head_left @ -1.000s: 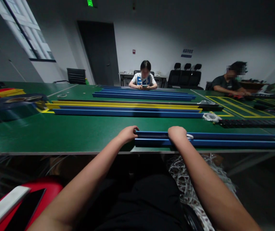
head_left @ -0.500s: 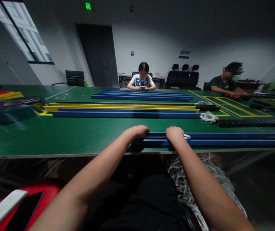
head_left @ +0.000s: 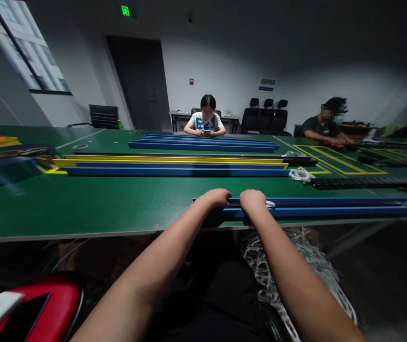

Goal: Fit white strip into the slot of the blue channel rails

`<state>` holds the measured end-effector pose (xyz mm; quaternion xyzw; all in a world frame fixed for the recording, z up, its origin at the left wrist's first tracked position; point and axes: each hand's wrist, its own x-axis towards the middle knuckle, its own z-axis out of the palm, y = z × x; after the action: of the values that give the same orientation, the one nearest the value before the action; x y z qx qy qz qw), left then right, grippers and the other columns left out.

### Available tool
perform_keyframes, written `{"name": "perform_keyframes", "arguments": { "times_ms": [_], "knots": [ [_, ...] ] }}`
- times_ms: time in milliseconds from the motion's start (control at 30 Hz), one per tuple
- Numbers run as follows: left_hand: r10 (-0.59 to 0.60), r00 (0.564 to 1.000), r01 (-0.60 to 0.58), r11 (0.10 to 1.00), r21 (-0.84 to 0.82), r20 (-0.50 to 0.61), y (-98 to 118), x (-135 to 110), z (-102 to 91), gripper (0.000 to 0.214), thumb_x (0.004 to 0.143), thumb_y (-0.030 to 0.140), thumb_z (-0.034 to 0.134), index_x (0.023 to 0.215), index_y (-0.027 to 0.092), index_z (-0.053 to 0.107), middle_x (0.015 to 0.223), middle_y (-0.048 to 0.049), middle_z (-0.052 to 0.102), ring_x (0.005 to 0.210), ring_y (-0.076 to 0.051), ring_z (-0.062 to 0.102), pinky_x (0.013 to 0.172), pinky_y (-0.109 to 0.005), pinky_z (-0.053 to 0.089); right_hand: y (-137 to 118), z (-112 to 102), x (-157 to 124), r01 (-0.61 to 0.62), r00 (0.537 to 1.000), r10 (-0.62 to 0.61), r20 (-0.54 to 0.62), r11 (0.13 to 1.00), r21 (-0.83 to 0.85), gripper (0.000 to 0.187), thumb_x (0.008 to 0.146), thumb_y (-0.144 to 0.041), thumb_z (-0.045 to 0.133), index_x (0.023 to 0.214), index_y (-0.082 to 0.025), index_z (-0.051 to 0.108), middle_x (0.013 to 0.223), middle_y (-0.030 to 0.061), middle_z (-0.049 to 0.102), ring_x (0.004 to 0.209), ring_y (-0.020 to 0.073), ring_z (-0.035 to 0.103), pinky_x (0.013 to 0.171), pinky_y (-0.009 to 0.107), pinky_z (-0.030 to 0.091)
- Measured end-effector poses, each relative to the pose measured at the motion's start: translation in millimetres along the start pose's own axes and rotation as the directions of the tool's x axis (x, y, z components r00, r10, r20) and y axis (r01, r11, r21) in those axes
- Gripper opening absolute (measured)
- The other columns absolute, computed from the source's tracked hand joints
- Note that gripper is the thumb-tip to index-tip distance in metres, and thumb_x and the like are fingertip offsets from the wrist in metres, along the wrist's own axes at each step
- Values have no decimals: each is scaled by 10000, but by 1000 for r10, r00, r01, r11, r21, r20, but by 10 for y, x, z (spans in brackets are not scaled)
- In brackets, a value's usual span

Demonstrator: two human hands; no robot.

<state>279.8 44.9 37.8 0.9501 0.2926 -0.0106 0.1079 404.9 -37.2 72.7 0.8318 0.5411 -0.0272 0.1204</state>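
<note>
Two long blue channel rails [head_left: 331, 212] lie side by side along the near edge of the green table. My left hand [head_left: 219, 197] is over their left part, its fingers curled down toward the back rail. Just right of it, my right hand [head_left: 253, 200] bends into the space between the rails, its fingers hidden behind its back. Out of the right side of that hand pokes a small white loop [head_left: 270, 204], perhaps tape or a strip. What the fingers of either hand grip cannot be made out.
Across the table lie yellow rails [head_left: 175, 161], more blue rails [head_left: 203, 144], a white coil [head_left: 300, 175] and a black cable chain [head_left: 360, 183]. Two people sit beyond. Below are a heap of white strips [head_left: 310, 270] and a red seat [head_left: 61, 304] with a phone.
My left hand has slid right along the rails, closer to my right hand, uncovering the back rail's left end. The view has turned slightly right. My right hand stays by the white loop.
</note>
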Motion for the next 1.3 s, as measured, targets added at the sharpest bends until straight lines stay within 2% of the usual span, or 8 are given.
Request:
{"name": "perform_keyframes", "arguments": {
  "times_ms": [200,500,633,767,900,967,1100,1300],
  "knots": [
    [-8,993,9,1000,10,-117,-68,-137,43,289,796,412,588,1041,294,686,1028,-41,726,921,-221,659,707,-265,463,12,34,8,-13,1000,13,2,1000,16,369,879,-144,453,1142,-123,712,1158,226,662,1071,268,648,877,385,510],
    [8,989,-3,999,33,-148,-100,-243,20,249,785,408,600,979,281,692,989,-55,722,896,-232,650,672,-273,429,56,-49,-43,48,998,-48,26,999,-1,339,858,-217,530,1131,-142,715,1169,202,666,1062,281,647,860,389,507],
    [14,988,-10,1000,28,-155,-374,-529,-10,233,780,436,604,916,269,694,911,-45,719,803,-210,633,619,-262,385,-40,-120,-118,215,976,-215,21,977,-10,450,821,-496,616,1125,-178,710,1157,172,677,1046,291,644,848,378,499],
    [-22,991,20,1000,-16,-134,-777,-964,-78,261,784,471,603,898,256,696,878,-23,718,749,-176,604,594,-242,358,-257,-216,-205,387,922,-387,11,921,42,598,827,-685,499,1124,-205,696,1111,143,694,995,269,651,809,340,489],
    [-52,988,43,997,-63,-149,-1068,-1313,-123,314,793,499,596,946,245,701,908,-17,720,767,-167,599,618,-227,368,-450,-320,-282,525,848,-528,40,848,72,501,854,-603,527,1171,-245,676,1112,101,700,958,233,651,746,283,473],
    [-63,985,53,996,-66,-159,-1131,-1393,-124,325,791,495,598,964,242,703,929,-23,721,786,-170,605,631,-225,376,-455,-384,-296,540,841,-539,44,842,8,454,838,-529,589,1172,-236,679,1116,109,698,957,242,647,739,283,466],
    [-105,984,100,994,-42,-143,-1146,-1409,-117,292,763,438,625,988,269,701,954,-10,724,812,-169,622,638,-217,389,-211,-548,-236,501,861,-501,82,865,21,451,848,-512,591,1165,-207,689,1063,112,709,892,219,651,734,259,450],
    [-142,982,138,990,-42,-121,-1115,-1400,-145,288,755,389,633,1016,284,692,994,7,724,857,-165,633,666,-208,412,327,-643,-80,492,819,-521,240,853,173,480,897,-538,505,1249,-244,647,952,46,727,736,155,640,698,223,449]
  ]
}}
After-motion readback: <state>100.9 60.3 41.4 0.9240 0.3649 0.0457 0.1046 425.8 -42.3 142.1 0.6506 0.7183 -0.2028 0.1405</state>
